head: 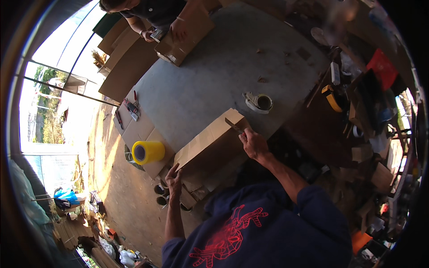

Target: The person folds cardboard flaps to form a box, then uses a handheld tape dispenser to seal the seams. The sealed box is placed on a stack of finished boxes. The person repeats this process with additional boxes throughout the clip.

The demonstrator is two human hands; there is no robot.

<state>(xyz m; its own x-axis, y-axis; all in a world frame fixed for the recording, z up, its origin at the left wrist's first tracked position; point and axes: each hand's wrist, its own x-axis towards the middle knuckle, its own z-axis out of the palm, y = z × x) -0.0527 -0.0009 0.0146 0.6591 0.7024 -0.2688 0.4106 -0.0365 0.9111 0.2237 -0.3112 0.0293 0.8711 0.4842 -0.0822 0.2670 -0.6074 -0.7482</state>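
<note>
A long cardboard box (207, 135) stands on the near edge of the grey tabletop, set at a slant before me. My left hand (173, 179) holds the box's near left end, fingers against its corner. In my right hand (253, 144) is a knife (233, 125) with a dark blade, gripped by its handle. The blade lies over the top edge at the box's far right end; whether it touches the cardboard I cannot tell. Left of the box, a big roll of yellow tape (148, 152) lies on its side on a flat cardboard sheet (137, 132).
A tape dispenser (258, 102) lies beyond the box. Pliers and other tools (131, 109) rest at the table's left edge. Across the table a person (150, 20) handles another cardboard box (186, 42). A yellow-and-black tool (331, 98) sits among clutter at right. Cardboard tubes (161, 194) stand below left.
</note>
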